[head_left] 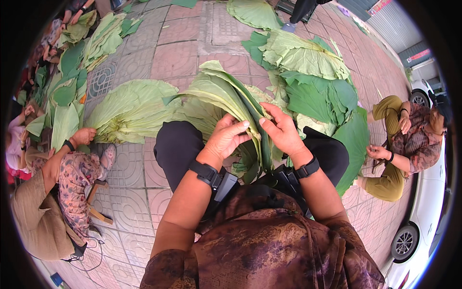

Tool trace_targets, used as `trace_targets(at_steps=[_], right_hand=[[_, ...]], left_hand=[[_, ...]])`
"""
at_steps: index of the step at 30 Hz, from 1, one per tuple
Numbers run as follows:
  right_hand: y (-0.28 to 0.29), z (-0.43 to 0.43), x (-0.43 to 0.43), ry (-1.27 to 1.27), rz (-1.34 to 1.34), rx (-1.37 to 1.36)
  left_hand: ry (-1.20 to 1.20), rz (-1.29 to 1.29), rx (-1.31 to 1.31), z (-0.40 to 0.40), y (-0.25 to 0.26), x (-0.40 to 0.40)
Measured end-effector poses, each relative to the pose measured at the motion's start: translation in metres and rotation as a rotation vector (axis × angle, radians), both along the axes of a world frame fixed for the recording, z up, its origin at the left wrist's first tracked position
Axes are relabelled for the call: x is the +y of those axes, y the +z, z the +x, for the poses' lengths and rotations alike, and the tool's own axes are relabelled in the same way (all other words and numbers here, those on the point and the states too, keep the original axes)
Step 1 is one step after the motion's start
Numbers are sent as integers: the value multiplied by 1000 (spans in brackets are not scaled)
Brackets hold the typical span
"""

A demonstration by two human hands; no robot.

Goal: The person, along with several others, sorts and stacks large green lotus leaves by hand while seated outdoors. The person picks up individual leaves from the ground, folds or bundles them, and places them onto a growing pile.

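Observation:
A sheaf of folded lotus leaves [223,86] stands between my knees, its outer faces pale and some inner ones dark green. My left hand [229,139] grips the sheaf from the left side, thumb uppermost. On the other side, my right hand [281,128] pinches the leaf edges near their yellowish, crumpled part between thumb and fingers. The lower ends hang down between my legs, partly hidden by my forearms. A broad pale pile of lotus leaves [133,108] lies on the paving to the left.
At right lie stacked pale lotus leaves [303,54] and dark green ones [321,94]. One person [415,137] sits at right by a white car [426,209]; another [47,202] sits at left near a wooden stool [95,202]. More leaf piles [104,39] line the upper left.

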State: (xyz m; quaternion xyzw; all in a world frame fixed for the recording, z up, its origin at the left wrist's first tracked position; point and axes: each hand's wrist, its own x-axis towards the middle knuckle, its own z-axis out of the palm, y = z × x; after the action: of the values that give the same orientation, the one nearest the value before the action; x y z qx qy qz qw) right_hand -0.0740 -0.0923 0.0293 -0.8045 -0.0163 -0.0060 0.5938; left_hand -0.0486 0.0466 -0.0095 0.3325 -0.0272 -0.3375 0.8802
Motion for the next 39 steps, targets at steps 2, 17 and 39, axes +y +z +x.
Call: trace_targets(at_steps=[2, 17, 39], right_hand=[[-1, -2, -2, 9, 18, -7], [5, -10, -6, -5, 34, -27], [2, -10, -6, -71, 186, 76]], left_hand=[[10, 2, 9, -1, -1, 0], [86, -8, 37, 1, -8, -4], [75, -12, 143, 9, -5, 1]])
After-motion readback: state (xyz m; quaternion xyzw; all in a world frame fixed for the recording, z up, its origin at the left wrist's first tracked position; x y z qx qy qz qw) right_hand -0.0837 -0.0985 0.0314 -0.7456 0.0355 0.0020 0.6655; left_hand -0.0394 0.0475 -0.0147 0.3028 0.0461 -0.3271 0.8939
